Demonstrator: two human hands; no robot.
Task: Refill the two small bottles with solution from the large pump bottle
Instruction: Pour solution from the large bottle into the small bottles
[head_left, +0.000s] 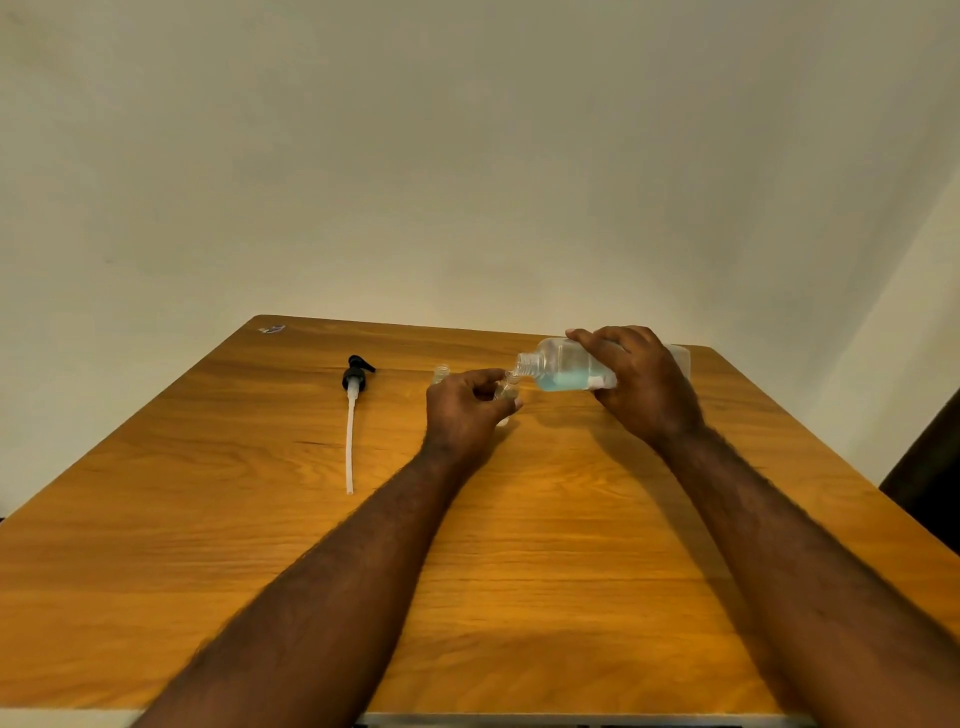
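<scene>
My right hand (641, 382) grips the large clear bottle (563, 370), tipped on its side with its open threaded neck pointing left. Pale blue solution pools in its lower side. My left hand (467, 410) holds a small clear bottle (506, 391) upright on the table, its mouth right under the large bottle's neck. My fingers hide most of this small bottle. A second small clear bottle (441, 372) stands just behind my left hand, with no cap on it. The black pump head (356, 375) with its long white tube lies on the table to the left.
The wooden table (260, 545) stands against a plain wall. A small scrap of wrapper (272, 329) lies at the table's far left corner. A dark object (930, 483) sits off the table's right edge.
</scene>
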